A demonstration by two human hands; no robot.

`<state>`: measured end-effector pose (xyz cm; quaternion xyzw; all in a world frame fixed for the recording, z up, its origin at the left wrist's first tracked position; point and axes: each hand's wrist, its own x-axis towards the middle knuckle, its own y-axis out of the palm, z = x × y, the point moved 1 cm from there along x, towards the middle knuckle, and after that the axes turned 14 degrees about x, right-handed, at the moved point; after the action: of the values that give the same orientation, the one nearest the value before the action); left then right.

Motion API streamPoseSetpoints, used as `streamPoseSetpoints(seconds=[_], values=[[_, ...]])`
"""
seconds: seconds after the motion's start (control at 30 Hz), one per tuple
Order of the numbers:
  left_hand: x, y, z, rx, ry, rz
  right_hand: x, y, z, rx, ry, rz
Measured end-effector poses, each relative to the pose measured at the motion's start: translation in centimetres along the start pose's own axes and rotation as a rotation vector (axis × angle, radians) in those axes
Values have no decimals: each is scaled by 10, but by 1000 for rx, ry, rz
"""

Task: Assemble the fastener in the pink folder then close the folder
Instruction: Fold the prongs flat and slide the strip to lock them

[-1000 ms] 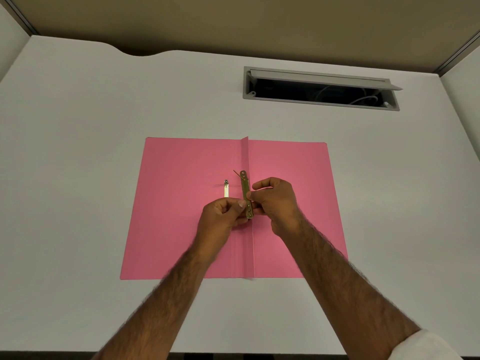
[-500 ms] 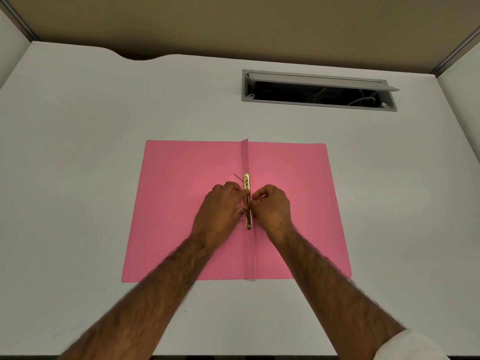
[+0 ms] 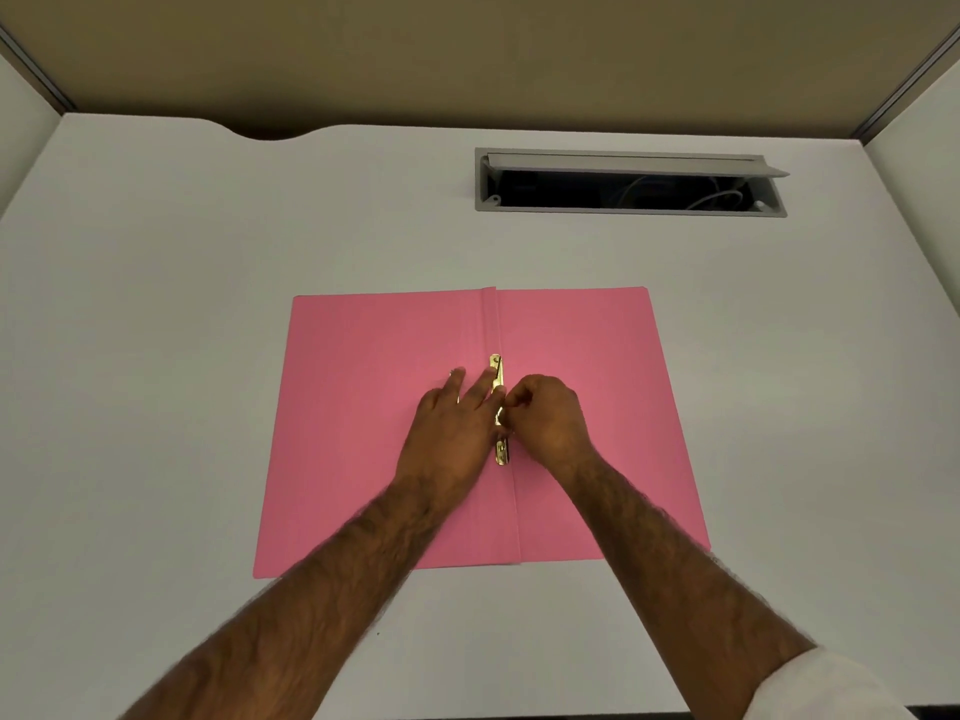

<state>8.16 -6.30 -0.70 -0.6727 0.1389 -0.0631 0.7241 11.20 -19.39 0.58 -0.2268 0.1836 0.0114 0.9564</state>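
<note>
The pink folder (image 3: 363, 433) lies open and flat on the white desk, spine strip running away from me down its middle. A gold metal fastener bar (image 3: 497, 368) lies along the spine; its middle is hidden by my fingers. My left hand (image 3: 449, 433) rests flat on the left leaf with fingers spread, the fingertips touching the bar. My right hand (image 3: 545, 420) is curled, fingertips pinched on the bar's middle. A small metal piece seen earlier on the left leaf is hidden under my left hand.
A grey cable hatch (image 3: 631, 181) is open in the desk at the back right, with wires inside. The desk's far edge has a curved cut-out (image 3: 270, 135). Partition walls stand at both sides.
The fastener bar came down from my hands onto the spine. My left hand opened and flattened on the left leaf, covering the small metal piece. My right hand stayed pinched on the bar.
</note>
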Motion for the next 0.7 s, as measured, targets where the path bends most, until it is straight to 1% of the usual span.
streamPoseSetpoints(seconds=[0.1,0.2,0.33,0.4,0.53,0.7], values=[[-1,1,0,17,-12,1,9,-5,6,65,-60,-10],[1,1,-1,52,-15,-9,19,-10,19,133,-138,51],[5,1,0,3,3,-26,31,-10,26,59,-221,103],[6,1,2,11,14,-34,36,-10,25,34,-232,96],[6,3,5,24,43,-31,46,-15,20,-6,-194,33],[4,5,5,54,60,-56,55,-18,21,-107,-202,51]])
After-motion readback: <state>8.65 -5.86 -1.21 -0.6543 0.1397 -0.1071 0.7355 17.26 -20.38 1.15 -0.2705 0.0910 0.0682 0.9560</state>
